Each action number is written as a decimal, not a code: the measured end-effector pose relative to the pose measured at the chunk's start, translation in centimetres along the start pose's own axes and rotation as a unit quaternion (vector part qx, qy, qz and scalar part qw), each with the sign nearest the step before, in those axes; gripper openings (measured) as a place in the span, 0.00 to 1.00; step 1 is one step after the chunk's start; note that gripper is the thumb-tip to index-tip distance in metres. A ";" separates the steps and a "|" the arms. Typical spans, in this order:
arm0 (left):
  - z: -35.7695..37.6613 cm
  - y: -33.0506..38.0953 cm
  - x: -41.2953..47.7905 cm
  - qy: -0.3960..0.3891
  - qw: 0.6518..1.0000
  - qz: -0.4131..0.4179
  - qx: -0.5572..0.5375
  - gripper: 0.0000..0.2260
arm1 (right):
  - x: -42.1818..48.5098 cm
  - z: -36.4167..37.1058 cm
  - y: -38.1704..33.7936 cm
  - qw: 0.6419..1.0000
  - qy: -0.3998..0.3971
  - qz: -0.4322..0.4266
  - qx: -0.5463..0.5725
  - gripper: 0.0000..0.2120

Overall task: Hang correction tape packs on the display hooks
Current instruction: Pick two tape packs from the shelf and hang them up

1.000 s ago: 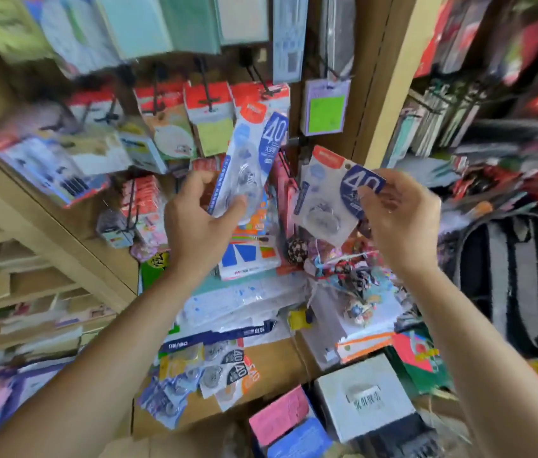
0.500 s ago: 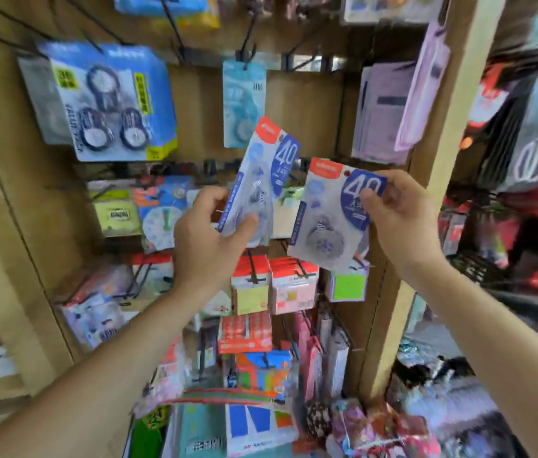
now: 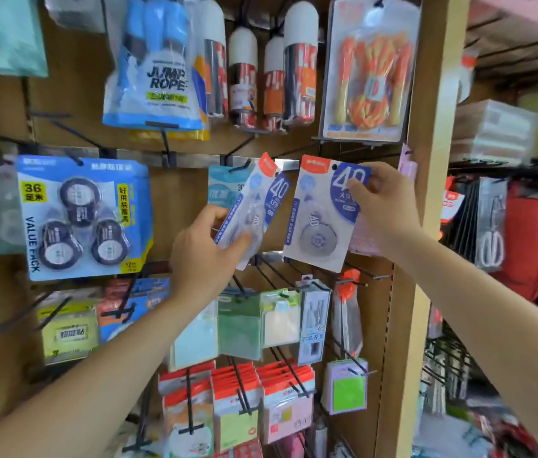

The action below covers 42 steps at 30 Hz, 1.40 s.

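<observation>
left hand (image 3: 206, 256) grips one correction tape pack (image 3: 254, 209) by its lower part, tilted, overlapping a teal pack (image 3: 224, 186) hung on a hook (image 3: 240, 166). right hand (image 3: 381, 206) pinches a second correction tape pack (image 3: 319, 219) at its upper right corner, flat-on, before the pegboard (image 3: 178, 193).

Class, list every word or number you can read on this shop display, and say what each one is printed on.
"JUMP ROPE": blue-and-white plastic bag, top row.
"36" and "VALUE PACK": blue card pack of three tape rolls.
"40": white correction tape pack in the right hand.
"40": matching pack in the left hand.
Smaller print, Chinese included: too blurred to read.
</observation>
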State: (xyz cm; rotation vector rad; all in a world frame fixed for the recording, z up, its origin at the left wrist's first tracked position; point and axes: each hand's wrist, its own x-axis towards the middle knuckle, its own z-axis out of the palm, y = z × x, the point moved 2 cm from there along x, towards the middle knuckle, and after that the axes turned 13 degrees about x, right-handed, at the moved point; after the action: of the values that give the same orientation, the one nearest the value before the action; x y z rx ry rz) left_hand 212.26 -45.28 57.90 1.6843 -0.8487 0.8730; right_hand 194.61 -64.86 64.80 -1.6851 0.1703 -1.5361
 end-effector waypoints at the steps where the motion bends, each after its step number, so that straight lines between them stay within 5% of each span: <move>1: 0.3 -0.3 0.1 -0.003 1.000 -0.010 0.007 0.15 | 0.6 0.2 0.3 1.000 -0.007 0.003 -0.008 0.14; 7: 0.6 -0.2 0.2 -0.015 0.995 -0.013 0.095 0.14 | 3.2 0.5 2.0 0.997 -0.062 0.004 -0.044 0.12; 13: 0.9 -1.7 -0.4 -0.027 0.997 -0.018 0.068 0.14 | 3.9 1.1 1.6 0.988 -0.150 -0.026 -0.034 0.11; 42: 1.3 -1.8 -0.8 -0.022 0.999 -0.027 0.010 0.11 | 10.6 9.2 9.0 0.994 -0.084 0.026 -0.068 0.13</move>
State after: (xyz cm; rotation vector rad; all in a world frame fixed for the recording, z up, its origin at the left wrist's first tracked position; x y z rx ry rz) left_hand 213.62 -45.96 56.07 1.7409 -0.8228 0.8128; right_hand 208.98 -72.69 68.03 -1.8939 0.2337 -1.3632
